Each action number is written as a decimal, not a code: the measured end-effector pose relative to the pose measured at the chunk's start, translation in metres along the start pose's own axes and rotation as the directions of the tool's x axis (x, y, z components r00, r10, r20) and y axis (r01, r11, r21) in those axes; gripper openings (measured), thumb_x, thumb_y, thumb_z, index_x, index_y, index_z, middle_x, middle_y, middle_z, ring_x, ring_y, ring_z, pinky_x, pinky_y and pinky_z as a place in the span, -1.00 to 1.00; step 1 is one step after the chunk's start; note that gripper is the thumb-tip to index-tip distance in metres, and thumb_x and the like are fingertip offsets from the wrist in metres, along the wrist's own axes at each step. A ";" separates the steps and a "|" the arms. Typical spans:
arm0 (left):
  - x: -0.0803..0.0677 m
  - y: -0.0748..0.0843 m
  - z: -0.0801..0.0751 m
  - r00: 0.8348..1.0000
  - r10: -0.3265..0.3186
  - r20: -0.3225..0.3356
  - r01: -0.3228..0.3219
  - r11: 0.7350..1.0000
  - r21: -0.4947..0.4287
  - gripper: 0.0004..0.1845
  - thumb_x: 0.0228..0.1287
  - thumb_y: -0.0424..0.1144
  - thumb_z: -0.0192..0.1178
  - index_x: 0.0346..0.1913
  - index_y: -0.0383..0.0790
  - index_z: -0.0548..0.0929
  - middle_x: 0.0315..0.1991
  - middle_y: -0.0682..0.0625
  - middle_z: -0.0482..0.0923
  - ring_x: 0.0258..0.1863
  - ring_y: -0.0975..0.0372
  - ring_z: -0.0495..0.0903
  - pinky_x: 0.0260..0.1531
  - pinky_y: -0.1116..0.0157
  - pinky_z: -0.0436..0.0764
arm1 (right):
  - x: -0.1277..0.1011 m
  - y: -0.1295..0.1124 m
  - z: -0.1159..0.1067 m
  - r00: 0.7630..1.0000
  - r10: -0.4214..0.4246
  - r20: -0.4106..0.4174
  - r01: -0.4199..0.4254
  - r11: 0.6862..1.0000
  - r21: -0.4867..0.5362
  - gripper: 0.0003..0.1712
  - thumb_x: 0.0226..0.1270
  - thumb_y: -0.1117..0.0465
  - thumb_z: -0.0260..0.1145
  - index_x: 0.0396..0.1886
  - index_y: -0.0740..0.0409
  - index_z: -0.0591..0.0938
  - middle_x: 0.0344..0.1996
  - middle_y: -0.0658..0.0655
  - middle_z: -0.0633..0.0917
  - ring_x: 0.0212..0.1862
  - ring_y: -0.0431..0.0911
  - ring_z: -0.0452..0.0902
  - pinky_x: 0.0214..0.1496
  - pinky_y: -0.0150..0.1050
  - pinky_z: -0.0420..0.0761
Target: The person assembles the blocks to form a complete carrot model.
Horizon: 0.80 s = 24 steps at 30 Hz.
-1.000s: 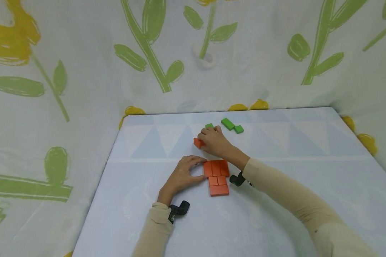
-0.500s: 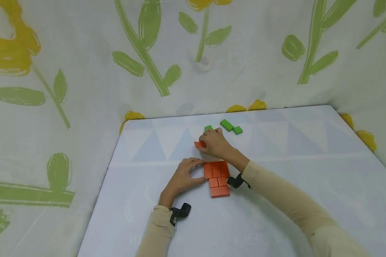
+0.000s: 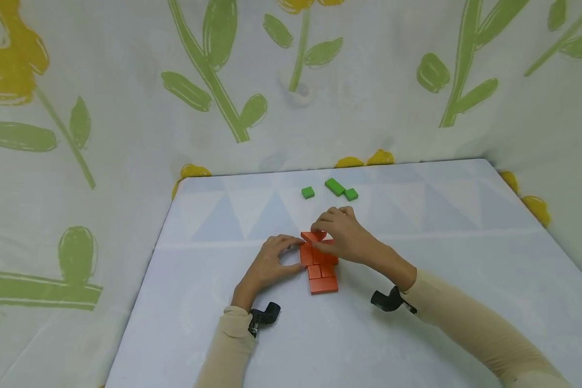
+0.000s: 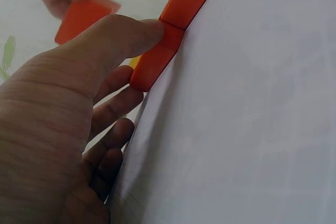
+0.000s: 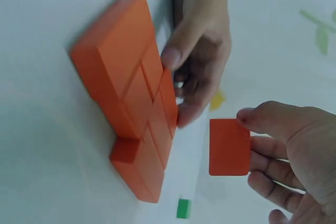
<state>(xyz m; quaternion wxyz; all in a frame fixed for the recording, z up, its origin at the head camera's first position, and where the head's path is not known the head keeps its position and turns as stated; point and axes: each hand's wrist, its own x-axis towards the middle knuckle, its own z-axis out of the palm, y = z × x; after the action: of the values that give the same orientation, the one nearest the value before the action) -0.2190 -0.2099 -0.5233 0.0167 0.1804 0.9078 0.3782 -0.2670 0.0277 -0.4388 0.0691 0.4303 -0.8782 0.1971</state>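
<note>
— Back comes the right hand (image 3: pixel 351 240) from the far side of the table (image 3: pixel 465 280), and the loose orange block (image 3: pixel 313 236) has travelled with it, now hanging just over the far edge of the orange cluster (image 3: pixel 321 267).

— Start on the left for me?

— Left hand (image 3: pixel 271 264) rests at the cluster's left side, thumb and fingertips curled against the flat blocks, bracing them.

— And the middle?

— Orange cluster lying flat on the table, blocks packed edge to edge.

— The right?

— Right hand pinches the loose orange block between thumb and fingers, tilted, clear of the cluster. Beyond, three green blocks (image 3: pixel 334 187) lie near the table's far edge, well apart from both hands.
</note>
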 end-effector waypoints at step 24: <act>0.001 -0.003 0.001 1.000 0.014 -0.013 -0.014 1.000 -0.016 -0.41 0.17 0.13 0.41 0.29 0.25 0.55 0.22 0.29 0.45 0.25 0.27 0.31 0.27 0.07 0.35 | -0.084 -0.041 0.016 0.985 -0.168 -0.030 0.168 0.986 -0.009 -0.68 -0.01 0.14 0.61 -0.22 0.01 0.72 -0.25 -0.09 0.65 -0.13 -0.16 0.46 0.04 -0.03 0.32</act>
<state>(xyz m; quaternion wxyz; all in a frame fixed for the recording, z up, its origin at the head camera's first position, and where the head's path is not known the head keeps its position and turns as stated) -0.2207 -0.2107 -0.5259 0.0095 0.1840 0.9036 0.3866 -0.1824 0.0598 -0.4659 0.1003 0.4996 -0.8382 0.1942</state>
